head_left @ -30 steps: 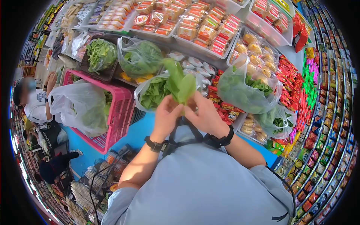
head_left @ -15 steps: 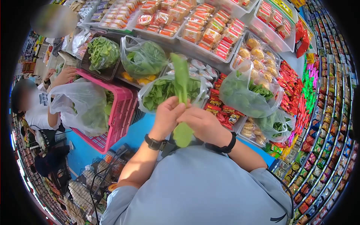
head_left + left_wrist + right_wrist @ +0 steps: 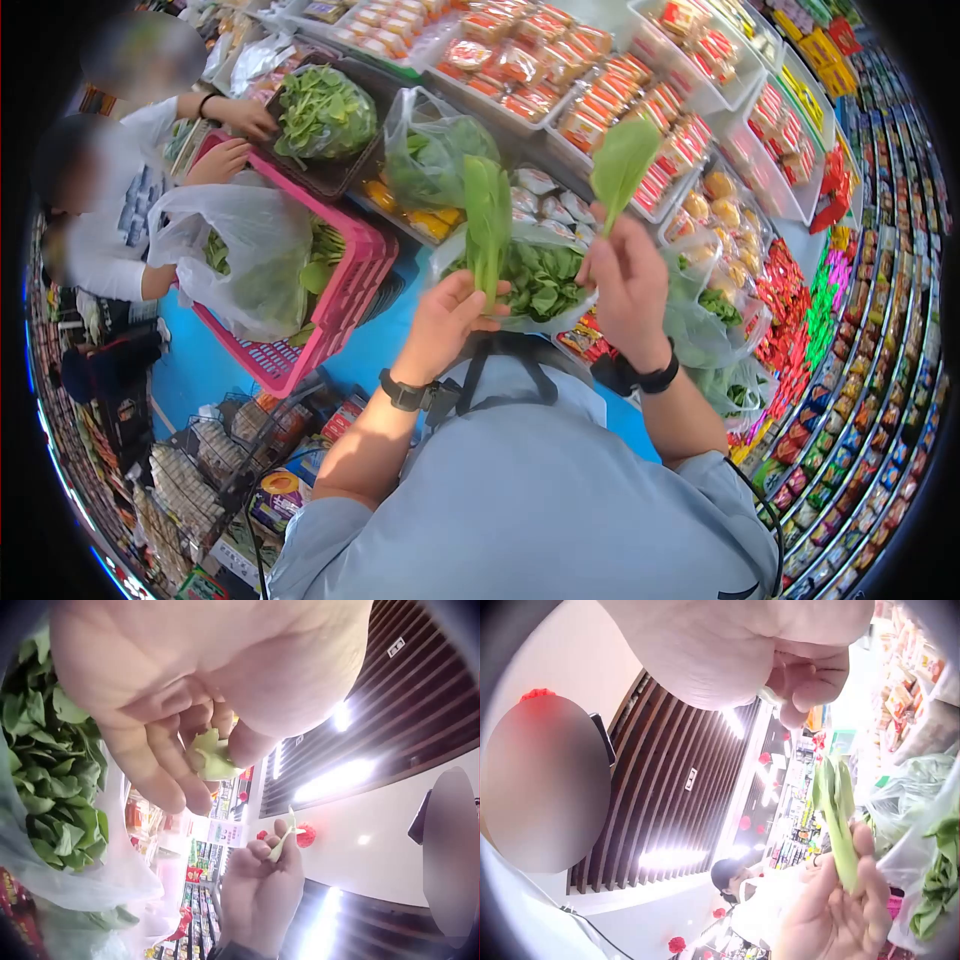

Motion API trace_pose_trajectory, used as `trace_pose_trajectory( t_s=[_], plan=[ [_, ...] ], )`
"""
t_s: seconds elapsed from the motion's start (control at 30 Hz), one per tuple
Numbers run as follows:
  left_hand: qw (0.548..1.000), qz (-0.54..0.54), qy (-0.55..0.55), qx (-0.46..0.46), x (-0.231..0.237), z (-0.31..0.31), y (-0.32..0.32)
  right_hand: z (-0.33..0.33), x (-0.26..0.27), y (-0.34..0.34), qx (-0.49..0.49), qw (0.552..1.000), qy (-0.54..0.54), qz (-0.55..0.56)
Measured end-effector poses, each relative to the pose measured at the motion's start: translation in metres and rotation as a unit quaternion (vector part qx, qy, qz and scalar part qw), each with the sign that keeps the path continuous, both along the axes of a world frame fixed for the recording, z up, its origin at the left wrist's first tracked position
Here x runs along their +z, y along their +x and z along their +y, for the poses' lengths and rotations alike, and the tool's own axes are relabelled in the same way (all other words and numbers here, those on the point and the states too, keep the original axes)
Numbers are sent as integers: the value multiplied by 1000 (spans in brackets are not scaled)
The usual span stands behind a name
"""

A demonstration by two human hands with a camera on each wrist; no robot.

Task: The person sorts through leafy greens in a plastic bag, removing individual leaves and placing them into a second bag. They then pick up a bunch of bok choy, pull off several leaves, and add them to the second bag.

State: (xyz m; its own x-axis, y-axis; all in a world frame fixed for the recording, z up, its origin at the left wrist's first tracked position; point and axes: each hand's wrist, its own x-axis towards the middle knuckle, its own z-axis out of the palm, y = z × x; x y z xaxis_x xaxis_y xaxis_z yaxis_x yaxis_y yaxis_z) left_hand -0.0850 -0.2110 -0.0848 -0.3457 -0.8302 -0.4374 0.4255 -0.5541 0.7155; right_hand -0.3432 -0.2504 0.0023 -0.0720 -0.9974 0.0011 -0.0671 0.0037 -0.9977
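My left hand (image 3: 440, 325) grips a small head of leafy green vegetable (image 3: 486, 220), held upright with its pale stems between thumb and fingers. Its cut base (image 3: 214, 757) shows at the fingertips in the left wrist view. To the right, my right hand (image 3: 632, 290) pinches a single loose leaf (image 3: 622, 172) by its stalk, with the blade pointing up. Both hands are apart, above an open plastic bag of greens (image 3: 545, 285). In the right wrist view the vegetable head (image 3: 841, 840) stands in the left hand's fingers.
On the left a pink crate (image 3: 345, 310) carries another bag of greens (image 3: 245, 270); a person's hand (image 3: 245, 118) reaches beside it. More bagged greens (image 3: 435, 145) stand behind. Trays of packaged snacks (image 3: 520, 65) line the back, with red packets (image 3: 795, 310) on the right.
My right hand has moved up and right, away from the left, with a leaf now separate from the head. The view has shifted, and people at the left have come closer to the crate.
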Motion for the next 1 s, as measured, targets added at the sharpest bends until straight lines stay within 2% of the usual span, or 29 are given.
trace_pose_trajectory(
  t_s=[0.1, 0.17, 0.23, 0.3, 0.37, 0.43, 0.5, 0.53, 0.57, 0.6, 0.63, 0.67, 0.73, 0.77, 0.87, 1.0],
  plan=[
    [1000, -8, -14, 26, -8, 6, 21, -71, 2, 32, 22, 995, -65, 74],
    [999, 1, -9, 44, -11, 12, 35, -124, 9, 75, 69, 972, -135, 180],
    [998, 3, -16, 69, -5, 15, 46, -177, -3, 131, 116, 968, -163, 152],
    [996, -3, -19, 88, -1, 19, 57, -237, -25, 187, 155, 924, -246, 250],
    [994, -11, -22, 104, -1, 20, 65, -275, -42, 232, 209, 909, -219, 286],
    [993, -20, -34, 115, 3, 20, 70, -278, -36, 242, 234, 905, -175, 308],
    [990, -37, -43, 128, 9, 18, 80, -276, -31, 248, 241, 911, -161, 294],
    [988, -48, -46, 136, 12, 16, 82, -262, -32, 232, 228, 915, -226, 245],
    [987, -59, -49, 144, 13, 16, 83, -241, -22, 217, 238, 926, -205, 210],
    [986, -55, -47, 152, 12, 15, 84, -215, -9, 197, 243, 932, -179, 201],
    [985, -51, -45, 157, 10, 12, 84, -187, 4, 176, 259, 931, -100, 235],
    [985, -48, -44, 159, 9, 10, 83, -163, -4, 157, 283, 933, -53, 215],
    [984, -61, -57, 156, 12, 3, 77, -114, 9, 129, 373, 898, 40, 228],
    [984, -68, -64, 149, 13, 0, 72, -93, 5, 120, 383, 896, 81, 209],
    [982, -119, -101, 102, 2, -9, 60, -63, -3, 111, 331, 923, 84, 175],
    [989, -102, -70, 78, 10, -22, 39, -46, -17, 99, 252, 945, 51, 201]
  ],
)
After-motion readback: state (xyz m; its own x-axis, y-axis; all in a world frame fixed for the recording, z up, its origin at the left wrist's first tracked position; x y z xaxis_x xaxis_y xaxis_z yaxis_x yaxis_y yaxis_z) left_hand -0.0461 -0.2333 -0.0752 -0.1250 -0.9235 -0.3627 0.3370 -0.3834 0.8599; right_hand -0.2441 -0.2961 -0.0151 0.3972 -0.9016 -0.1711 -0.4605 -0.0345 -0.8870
